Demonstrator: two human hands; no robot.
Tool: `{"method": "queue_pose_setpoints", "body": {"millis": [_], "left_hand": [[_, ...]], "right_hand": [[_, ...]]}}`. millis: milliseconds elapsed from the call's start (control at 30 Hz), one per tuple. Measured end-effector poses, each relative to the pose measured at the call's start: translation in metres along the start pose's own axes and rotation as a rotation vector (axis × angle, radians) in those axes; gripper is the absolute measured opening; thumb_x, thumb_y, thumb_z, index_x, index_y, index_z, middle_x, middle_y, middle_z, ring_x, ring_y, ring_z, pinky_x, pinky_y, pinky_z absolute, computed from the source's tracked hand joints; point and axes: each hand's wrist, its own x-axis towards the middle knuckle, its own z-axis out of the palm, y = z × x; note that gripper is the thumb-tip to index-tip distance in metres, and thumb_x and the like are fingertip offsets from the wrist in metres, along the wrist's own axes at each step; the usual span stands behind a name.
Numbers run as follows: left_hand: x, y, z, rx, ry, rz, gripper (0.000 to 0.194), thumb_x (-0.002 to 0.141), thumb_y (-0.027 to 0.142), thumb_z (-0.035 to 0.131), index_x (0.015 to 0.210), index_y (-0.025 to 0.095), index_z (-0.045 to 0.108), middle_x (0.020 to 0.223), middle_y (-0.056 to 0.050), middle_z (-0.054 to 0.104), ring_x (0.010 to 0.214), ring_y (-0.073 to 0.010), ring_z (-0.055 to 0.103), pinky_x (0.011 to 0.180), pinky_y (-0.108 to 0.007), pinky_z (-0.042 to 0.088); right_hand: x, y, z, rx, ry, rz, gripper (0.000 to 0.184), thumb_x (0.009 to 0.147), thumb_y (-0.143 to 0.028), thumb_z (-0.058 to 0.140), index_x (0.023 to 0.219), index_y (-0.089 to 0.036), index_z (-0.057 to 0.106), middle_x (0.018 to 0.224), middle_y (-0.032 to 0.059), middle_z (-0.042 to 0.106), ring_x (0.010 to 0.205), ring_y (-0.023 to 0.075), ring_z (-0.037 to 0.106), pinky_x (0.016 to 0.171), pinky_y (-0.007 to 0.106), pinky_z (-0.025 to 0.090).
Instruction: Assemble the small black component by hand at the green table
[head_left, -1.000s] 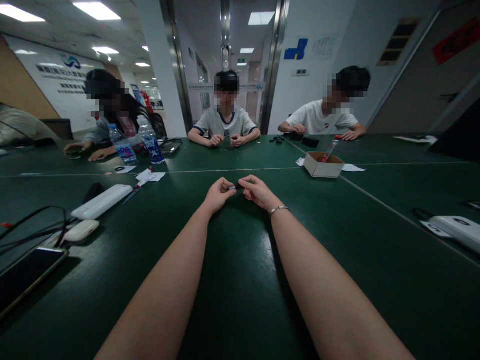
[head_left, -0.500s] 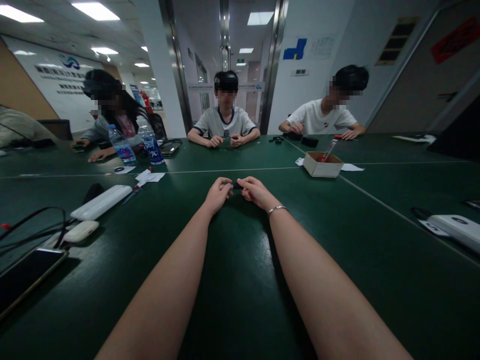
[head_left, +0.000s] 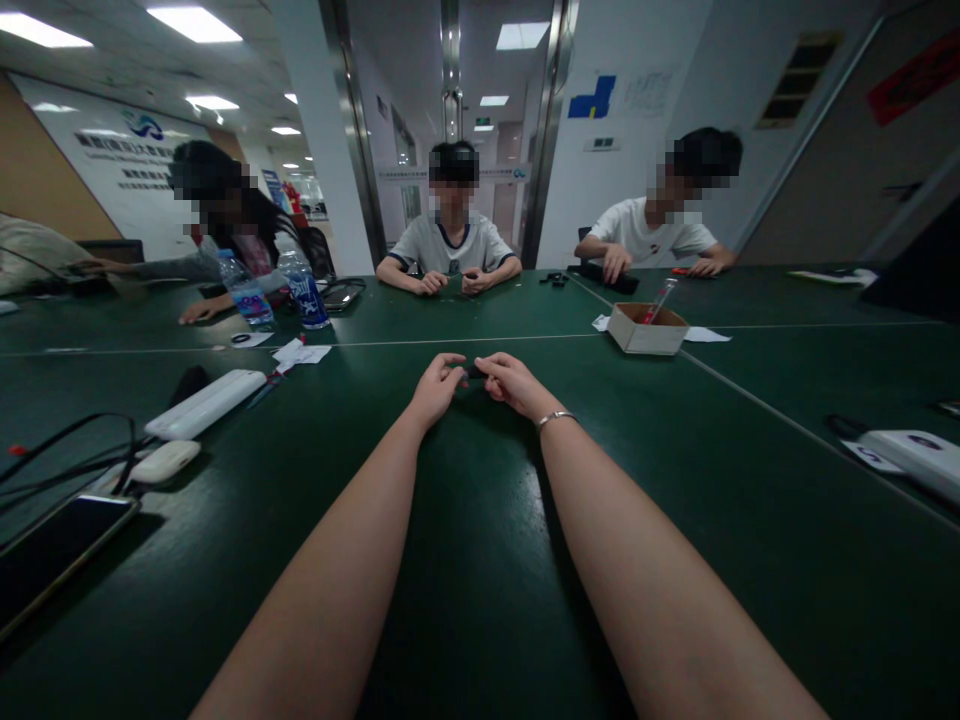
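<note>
Over the middle of the green table [head_left: 480,520], my two hands meet at a small dark object [head_left: 473,373], short and black with a lighter, shiny left end. It is too small to name. My right hand [head_left: 510,382], with a silver bangle at the wrist, pinches its black part between thumb and forefinger. At the other end my left hand [head_left: 436,388] has its thumb and fingertips closed about the shiny tip. The left forefinger is stretched along the top. Fingers partly hide the object.
To the left lie a phone [head_left: 64,550], cables, a white case [head_left: 165,462] and a white power bank [head_left: 206,403]. Two bottles [head_left: 304,290] stand beyond. A small box [head_left: 647,332] holds a clear tube; another white device [head_left: 915,455] is at right. Several people sit across.
My left fingers have shifted a little on the shiny end, covering more of it. My right hand has barely moved. Across the table, the right-hand person's hand has moved to a black item.
</note>
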Motion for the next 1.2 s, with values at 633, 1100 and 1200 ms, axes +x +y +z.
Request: {"method": "queue_pose_setpoints", "body": {"millis": [633,1100,1200], "left_hand": [[-0.0001,0.0060,0.0007,-0.047,-0.054,-0.033,0.019,0.086,0.023,0.050,0.096,0.014,0.062,0.063,0.000,0.056,0.054,-0.0105,0.047,0.053,-0.022,0.034],[-0.0025,0.0080,0.0008,-0.015,-0.019,-0.027,0.021,0.085,0.024,0.048,0.093,0.013,0.065,0.065,-0.002,0.057,0.054,-0.0108,0.046,0.053,-0.023,0.035],[-0.0019,0.0046,-0.0007,-0.012,-0.032,0.028,0.019,0.080,0.020,0.055,0.096,0.014,0.065,0.071,-0.002,0.059,0.061,-0.0112,0.050,0.060,-0.023,0.039]], "right_hand": [[0.0011,0.0005,-0.0008,-0.003,-0.007,0.001,0.035,0.074,-0.038,0.079,0.077,-0.018,0.050,0.046,-0.0060,0.051,0.032,0.0054,0.037,0.032,0.015,0.025],[0.0030,0.0023,-0.0015,0.014,-0.024,-0.006,0.037,0.072,-0.039,0.080,0.077,-0.018,0.050,0.046,-0.0057,0.051,0.031,0.0056,0.037,0.032,0.015,0.025],[0.0022,0.0010,-0.0013,0.006,-0.023,0.000,0.037,0.073,-0.039,0.080,0.077,-0.018,0.050,0.047,-0.0059,0.051,0.032,0.0056,0.038,0.032,0.015,0.026]]}}
